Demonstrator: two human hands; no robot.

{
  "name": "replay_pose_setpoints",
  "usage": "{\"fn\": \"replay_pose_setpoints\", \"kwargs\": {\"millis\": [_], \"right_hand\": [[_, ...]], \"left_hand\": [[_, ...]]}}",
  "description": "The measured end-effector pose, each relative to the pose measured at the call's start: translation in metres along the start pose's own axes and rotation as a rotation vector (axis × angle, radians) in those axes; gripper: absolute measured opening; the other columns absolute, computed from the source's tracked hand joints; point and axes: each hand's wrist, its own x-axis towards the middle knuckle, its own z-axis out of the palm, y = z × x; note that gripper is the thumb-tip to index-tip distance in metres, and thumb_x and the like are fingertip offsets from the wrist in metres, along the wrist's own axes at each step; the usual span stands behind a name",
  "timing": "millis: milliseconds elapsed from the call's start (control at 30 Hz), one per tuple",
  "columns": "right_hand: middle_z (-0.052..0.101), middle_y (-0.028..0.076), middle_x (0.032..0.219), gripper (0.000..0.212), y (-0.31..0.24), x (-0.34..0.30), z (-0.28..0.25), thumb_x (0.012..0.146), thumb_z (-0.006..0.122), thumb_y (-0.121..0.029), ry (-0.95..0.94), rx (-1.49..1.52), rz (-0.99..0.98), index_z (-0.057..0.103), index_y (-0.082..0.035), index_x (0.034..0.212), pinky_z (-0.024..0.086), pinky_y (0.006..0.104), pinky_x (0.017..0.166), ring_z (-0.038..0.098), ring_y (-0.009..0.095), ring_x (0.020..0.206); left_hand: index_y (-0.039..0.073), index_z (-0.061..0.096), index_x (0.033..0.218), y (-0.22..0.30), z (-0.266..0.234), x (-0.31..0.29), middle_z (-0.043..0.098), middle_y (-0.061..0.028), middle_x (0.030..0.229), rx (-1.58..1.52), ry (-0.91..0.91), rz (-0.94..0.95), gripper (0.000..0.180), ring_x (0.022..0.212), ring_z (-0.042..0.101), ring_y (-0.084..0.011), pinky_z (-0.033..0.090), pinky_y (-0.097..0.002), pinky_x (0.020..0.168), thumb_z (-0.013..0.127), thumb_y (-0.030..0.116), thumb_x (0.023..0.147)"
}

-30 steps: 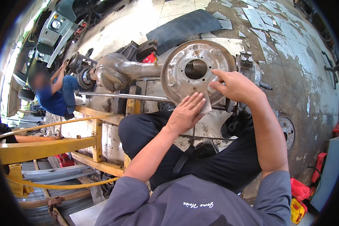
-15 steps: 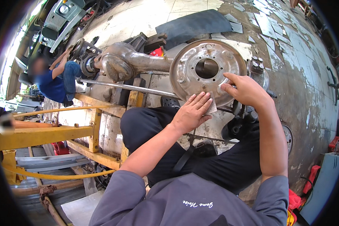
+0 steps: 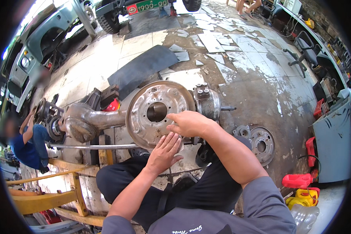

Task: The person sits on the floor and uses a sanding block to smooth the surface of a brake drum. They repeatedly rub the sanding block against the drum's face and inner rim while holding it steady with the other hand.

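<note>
A round metal brake backing plate (image 3: pixel 176 98), worn and brownish grey, stands at the right end of a vehicle axle (image 3: pixel 110 117). My left hand (image 3: pixel 162 156) lies with its fingers straight against the lower right of the plate's face. Under those fingers is a small sheet that looks like sandpaper (image 3: pixel 181 146), mostly covered; only its edge shows. Just above, my right hand (image 3: pixel 192 124) rests on the plate's right side. Its index finger and thumb are stretched apart near the central hole, while the other fingers are hidden.
A metal rod (image 3: pixel 93 146) runs below the axle, above a yellow frame (image 3: pixel 43 202). Another round plate (image 3: pixel 262 146) lies on the floor at right. A dark curved panel (image 3: pixel 142 70) lies beyond the axle. At far left, a person in blue (image 3: pixel 25 144) works by the axle's other end.
The view has swung, so the axle and plate appear farther left and lower. My left hand has slid rightward along the plate's lower face. My right hand stays on its right side.
</note>
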Motion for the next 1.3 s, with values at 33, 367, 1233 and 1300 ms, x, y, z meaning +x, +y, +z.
{"fn": "replay_pose_setpoints", "kwargs": {"millis": [33,367,1233,1300], "right_hand": [[0.071,0.026,0.105,0.049,0.002,-0.002,0.0,0.099,0.058,-0.041,0.015,0.004,-0.004,0.06,-0.002,0.128,0.052,0.0516,0.09,0.067,0.043,0.105],[0.071,0.027,0.108,0.049,0.019,-0.004,0.008,0.099,0.058,-0.041,0.068,0.021,-0.008,0.06,-0.004,0.13,0.052,0.0517,0.091,0.067,0.043,0.106],[0.072,0.025,0.103,0.045,0.01,-0.004,0.007,0.098,0.059,-0.042,0.047,-0.035,0.024,0.064,-0.003,0.118,0.053,0.0519,0.088,0.068,0.042,0.102],[0.072,0.025,0.102,0.045,0.011,-0.003,0.01,0.098,0.059,-0.042,0.06,-0.036,0.017,0.064,-0.003,0.118,0.054,0.0517,0.088,0.068,0.042,0.102]], "left_hand": [[0.003,0.047,0.148,-0.002,0.0,0.001,0.042,-0.0177,0.158,-0.01,0.001,-0.015,0.076,0.149,0.036,-0.0345,0.031,-0.0491,0.12,0.074,0.04,0.087],[0.002,0.046,0.148,-0.014,0.006,0.0,0.044,-0.0208,0.155,-0.027,0.076,-0.091,0.078,0.148,0.036,-0.0361,0.031,-0.0507,0.12,0.077,0.039,0.086],[-0.008,0.033,0.152,0.002,0.013,0.006,0.03,-0.0274,0.161,0.089,0.03,-0.229,0.09,0.151,0.027,-0.0412,0.025,-0.0515,0.123,0.073,0.043,0.089],[-0.009,0.033,0.151,0.011,0.014,0.009,0.031,-0.0277,0.161,0.083,0.045,-0.274,0.09,0.151,0.028,-0.0414,0.025,-0.0515,0.123,0.074,0.041,0.088]]}}
